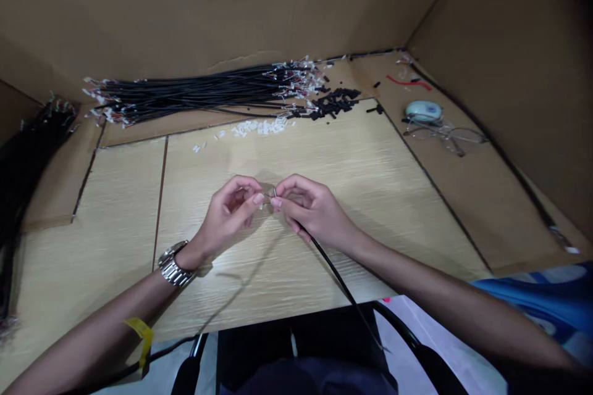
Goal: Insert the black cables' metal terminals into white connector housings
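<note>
Cable (331,266) is over mid-surface (352,166), tail running off at 5 o'clock. My right hand (317,207) pinches it near its end, my left hand (234,207) the thin wires (267,202), presumably to steady the tip. White bits (263,127) at 12, black bits (336,102) at 1, likely for easy reach.

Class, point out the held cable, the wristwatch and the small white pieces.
Held cable (341,283): head view, black sheath.
Wristwatch (173,267): head view, metal bracelet.
Small white pieces (273,127): head view, right-hand cluster.
</note>
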Available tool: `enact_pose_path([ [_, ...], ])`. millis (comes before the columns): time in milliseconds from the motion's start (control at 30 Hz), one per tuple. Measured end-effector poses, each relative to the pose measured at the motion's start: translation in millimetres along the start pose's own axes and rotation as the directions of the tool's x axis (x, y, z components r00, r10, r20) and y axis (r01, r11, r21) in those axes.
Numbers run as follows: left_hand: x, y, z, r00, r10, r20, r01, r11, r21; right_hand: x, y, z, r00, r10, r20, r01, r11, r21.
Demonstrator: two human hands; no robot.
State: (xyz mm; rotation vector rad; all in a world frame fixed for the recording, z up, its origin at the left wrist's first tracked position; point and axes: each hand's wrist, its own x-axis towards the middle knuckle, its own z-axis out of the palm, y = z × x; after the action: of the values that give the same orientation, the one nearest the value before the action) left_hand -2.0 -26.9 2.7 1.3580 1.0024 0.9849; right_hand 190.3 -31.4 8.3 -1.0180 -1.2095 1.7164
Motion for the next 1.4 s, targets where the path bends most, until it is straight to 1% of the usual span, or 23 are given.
enact_pose_path([
  [67, -1.3, -2.6, 1.2, 0.997, 0.075, 0.005, -0.075, 0.996, 0.057, -1.0, -0.1, 1.5, 1.0, 0.014, 0.012, -0.014, 1.0, -0.014],
  [133, -1.7, -5.1, 1.2, 0.994, 0.102, 0.047, -0.106, 0.992, 0.073, -2.0, 0.1, 2.5, 1.0, 0.014, 0.028, -0.013, 1.0, -0.027],
  [200, -1.3, -6.9, 0.8, 0.992, 0.088, 0.089, -0.093, 0.994, 0.054, -2.8, 0.6, 2.9, 0.999, 0.011, 0.044, -0.009, 1.0, -0.03],
  [267, -0.8, -7.6, 0.5, 0.991, 0.078, 0.104, -0.081, 0.996, 0.024, -3.2, 0.9, 3.0, 0.999, 0.011, 0.051, -0.01, 1.0, -0.023],
  [400, -0.2, -6.1, 1.2, 0.994, 0.055, 0.091, -0.054, 0.998, -0.015, -2.7, 0.9, 3.6, 0.999, 0.008, 0.039, -0.007, 1.0, -0.023],
  [533, -0.7, -4.5, 1.9, 0.996, 0.033, 0.078, -0.032, 0.999, -0.019, -2.4, 1.0, 3.9, 1.0, -0.007, 0.023, 0.008, 0.999, -0.039],
  [700, -1.5, -4.6, 1.6, 0.994, 0.033, 0.102, -0.032, 0.999, -0.011, -3.5, 1.3, 3.8, 0.998, -0.037, 0.054, 0.039, 0.998, -0.041],
  [833, -0.4, -4.2, 1.4, 0.995, 0.034, 0.094, -0.03, 0.999, -0.039, -3.3, 1.7, 4.2, 0.996, -0.056, 0.07, 0.059, 0.998, -0.032],
  [1067, -0.1, -6.5, 0.0, 0.997, -0.035, 0.076, 0.039, 0.997, -0.059, -1.1, 7.0, 3.2, 0.994, -0.095, 0.052, 0.098, 0.994, -0.049],
  [1300, 0.9, -4.0, 0.8, 0.995, -0.05, 0.084, 0.058, 0.994, -0.093, -3.0, 3.6, 3.5, 0.993, -0.116, 0.032, 0.119, 0.989, -0.092],
  [1400, 1.0, -3.8, 0.5, 0.994, -0.051, 0.097, 0.061, 0.993, -0.104, -3.3, 2.6, 3.5, 0.994, -0.103, 0.021, 0.104, 0.99, -0.09],
])
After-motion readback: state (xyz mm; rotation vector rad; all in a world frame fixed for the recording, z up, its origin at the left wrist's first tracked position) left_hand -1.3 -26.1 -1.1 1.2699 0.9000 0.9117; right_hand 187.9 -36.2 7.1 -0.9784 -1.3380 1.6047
